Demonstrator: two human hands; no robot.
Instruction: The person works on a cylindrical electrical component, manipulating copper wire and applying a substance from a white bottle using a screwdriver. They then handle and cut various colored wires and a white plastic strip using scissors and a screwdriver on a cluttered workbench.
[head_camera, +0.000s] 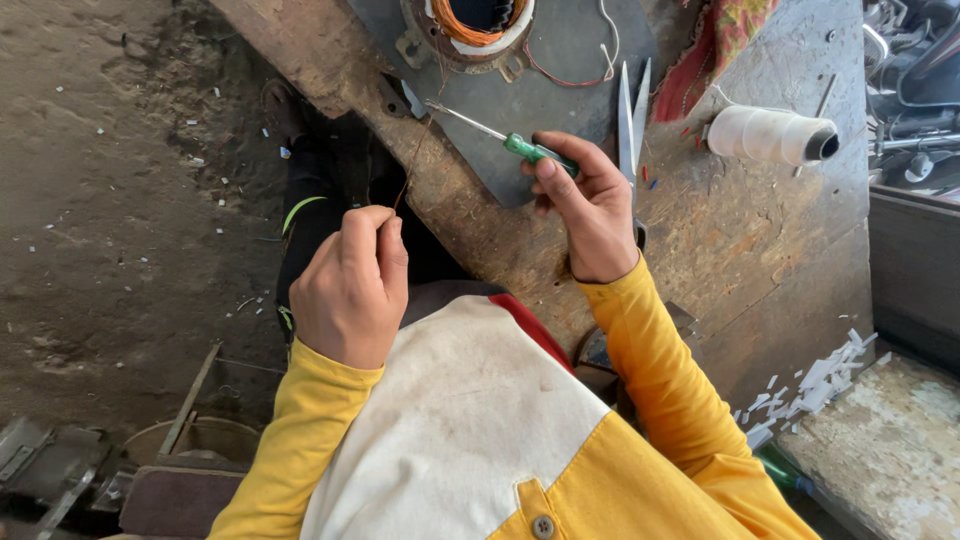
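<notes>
Workbench (760, 240) ahead of person, running from top centre down to right. Metal plate (560, 70) on bench at far edge; motor stator (470, 30) on plate. Screwdriver (500, 138) across plate, handle in right hand (590, 215). Scissors (632, 120) right of screwdriver, on plate's edge. Thread spool (770, 135) further right (lying on side). Left hand (350, 285) left of bench, over floor (110, 200), pinching wire (415, 150) that runs up toward stator.

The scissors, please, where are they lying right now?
In the head view, the scissors lie on the workbench, just right of the right hand, left of the white thread spool.
</notes>
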